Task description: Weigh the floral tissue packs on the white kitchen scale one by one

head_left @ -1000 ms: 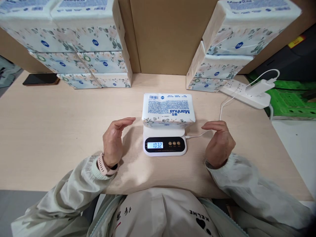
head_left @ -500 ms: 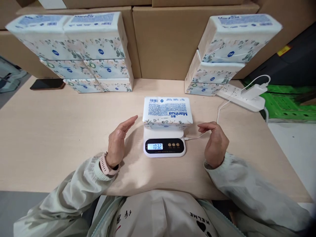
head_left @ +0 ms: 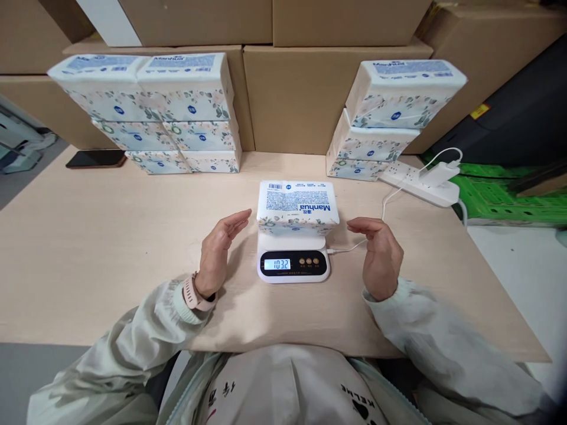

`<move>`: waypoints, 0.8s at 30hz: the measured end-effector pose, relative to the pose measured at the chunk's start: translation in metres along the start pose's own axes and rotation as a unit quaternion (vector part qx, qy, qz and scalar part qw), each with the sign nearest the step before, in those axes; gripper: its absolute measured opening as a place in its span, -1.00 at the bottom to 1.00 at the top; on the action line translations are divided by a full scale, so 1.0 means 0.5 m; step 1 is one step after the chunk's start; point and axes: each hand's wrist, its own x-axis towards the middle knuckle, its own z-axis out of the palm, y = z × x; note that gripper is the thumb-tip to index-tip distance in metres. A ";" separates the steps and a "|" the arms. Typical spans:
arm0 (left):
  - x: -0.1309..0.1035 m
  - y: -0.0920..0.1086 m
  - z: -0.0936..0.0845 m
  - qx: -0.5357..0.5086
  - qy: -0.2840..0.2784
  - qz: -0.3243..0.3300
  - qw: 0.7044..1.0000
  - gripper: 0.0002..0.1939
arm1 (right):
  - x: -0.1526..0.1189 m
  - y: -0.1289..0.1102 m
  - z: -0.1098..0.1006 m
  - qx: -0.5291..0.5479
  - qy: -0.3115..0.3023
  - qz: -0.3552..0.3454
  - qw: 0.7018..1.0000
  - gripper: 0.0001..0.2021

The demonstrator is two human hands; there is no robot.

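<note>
A pack of tissues [head_left: 297,203] rests on a white kitchen scale [head_left: 293,274], its printed Manhua label facing up. The scale's lit display [head_left: 277,264] reads 103.2. To the left of the pack is my left hand [head_left: 220,251], fingers stretched out and touching nothing; a pink watch band circles that wrist. My right hand [head_left: 381,254] is held on the other side, palm turned inward, its fingers extended and apart from the pack. A thin white cable [head_left: 349,249] runs from the scale's right side past my right hand.
Stacked tissue packs [head_left: 186,106] stand at the back left, and another stack [head_left: 394,100] at the back right. A phone [head_left: 96,159] lies on the far left. Beside the right stack is a white power strip [head_left: 425,186]. Cardboard boxes [head_left: 292,100] line the table's back.
The camera view has tilted up slightly, so everything at the back sits lower in the picture. Both hands have come a little closer to the tissue pack; the display reading is the same.
</note>
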 end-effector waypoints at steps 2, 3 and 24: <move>0.002 0.000 0.001 -0.003 -0.011 -0.007 1.000 -0.52 | 0.002 0.000 -0.001 -0.001 0.006 0.001 1.000 -0.59; 0.003 0.001 0.001 -0.004 -0.015 -0.010 1.000 -0.52 | 0.003 0.000 -0.001 -0.004 0.007 0.002 1.000 -0.59; 0.120 0.099 0.050 0.054 -0.098 0.106 0.988 -0.44 | 0.090 -0.116 0.079 -0.077 -0.234 -0.039 0.968 -0.45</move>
